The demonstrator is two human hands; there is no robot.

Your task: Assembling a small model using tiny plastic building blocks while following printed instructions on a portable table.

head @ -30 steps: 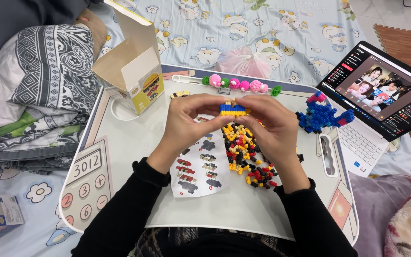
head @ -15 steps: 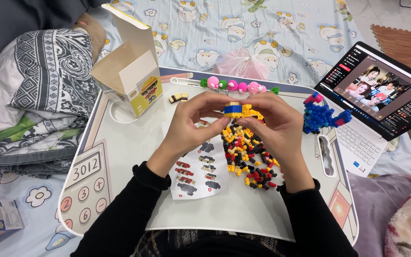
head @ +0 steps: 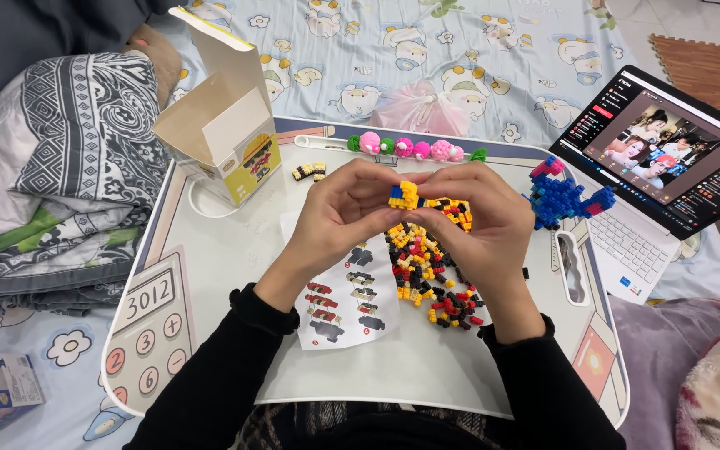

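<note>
Yellow, with one blue brick at its left end: a small brick assembly (head: 407, 197), which we hold above the lap tray (head: 210, 275), at about 12 o'clock from the loose pile.

Left hand (head: 339, 218): fingers pressed together on the assembly's left end, thumb underneath.
Right hand (head: 483, 223): fingertips pinching the right end, where yellow and black bricks show; the exact contact is hidden by the fingers.
Loose bricks (head: 431, 271): yellow, black and red heap lying on the tray directly beneath our hands.
Instruction sheet (head: 345, 296): flat on the tray at 7 o'clock from the heap, partly under the left wrist.
Open carton (head: 222, 137): at 10 o'clock, flap up.
Blue brick figure (head: 562, 196): at 3 o'clock, by the tray's edge.
Pink bead string (head: 414, 148): along the far rim.
Laptop (head: 668, 167): at 2 o'clock, off the tray.

Step, as we judge it: seating a piece on the assembly. The next move calls for square alignment and firm, even pressure.
</note>
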